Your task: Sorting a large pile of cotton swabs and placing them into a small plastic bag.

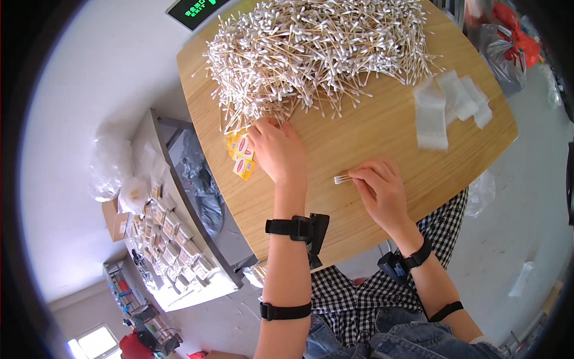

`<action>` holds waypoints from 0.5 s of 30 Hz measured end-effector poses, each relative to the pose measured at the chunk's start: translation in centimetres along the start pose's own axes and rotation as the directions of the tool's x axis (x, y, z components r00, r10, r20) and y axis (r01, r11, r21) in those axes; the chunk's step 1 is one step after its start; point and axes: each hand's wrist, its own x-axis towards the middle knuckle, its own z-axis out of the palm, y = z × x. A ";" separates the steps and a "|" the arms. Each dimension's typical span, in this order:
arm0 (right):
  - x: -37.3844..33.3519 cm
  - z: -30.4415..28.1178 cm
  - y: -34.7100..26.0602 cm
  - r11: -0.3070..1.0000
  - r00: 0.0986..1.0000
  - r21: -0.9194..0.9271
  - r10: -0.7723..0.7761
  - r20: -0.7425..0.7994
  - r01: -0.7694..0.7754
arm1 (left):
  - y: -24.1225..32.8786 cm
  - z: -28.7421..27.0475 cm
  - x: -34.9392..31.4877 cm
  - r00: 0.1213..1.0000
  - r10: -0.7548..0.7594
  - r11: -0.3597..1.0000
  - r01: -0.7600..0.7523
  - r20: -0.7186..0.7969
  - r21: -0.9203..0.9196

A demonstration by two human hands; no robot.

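Observation:
A large heap of cotton swabs (323, 54) with white tips and wooden sticks covers the far part of the wooden table (335, 215). My left hand (277, 149) is at the heap's near left edge, its fingers bent in among the swabs; the fingertips are partly hidden. Beside it on the left lie small yellow packets (243, 161) with red and white labels. Nearer to me, my right hand (382, 191) pinches a small bunch of cotton swabs (341, 179) just above the tabletop, their white tips pointing left.
Several clear plastic bags (431, 116) lie flat at the table's right. On the left, a side table holds many packed bundles (173, 239) and a large clear bag (112, 167). Grey and red bags (508, 54) stand beyond the right edge. Black straps circle both my forearms.

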 end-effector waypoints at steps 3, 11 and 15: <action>0.1 0.1 -0.4 1.000 1.000 0.007 -0.024 0.008 0.024 | -0.9 -0.7 0.0 0.996 0.091 0.995 -0.090 0.019 -0.043; -0.2 -0.7 -0.5 0.986 0.980 -0.005 -0.167 0.103 0.169 | -0.2 -4.8 -6.9 0.924 0.338 0.932 -0.302 0.182 -0.199; -1.0 -0.7 -0.5 0.959 0.933 -0.019 -0.271 0.239 0.284 | -0.7 -7.0 -10.0 0.887 0.402 0.898 -0.333 0.228 -0.288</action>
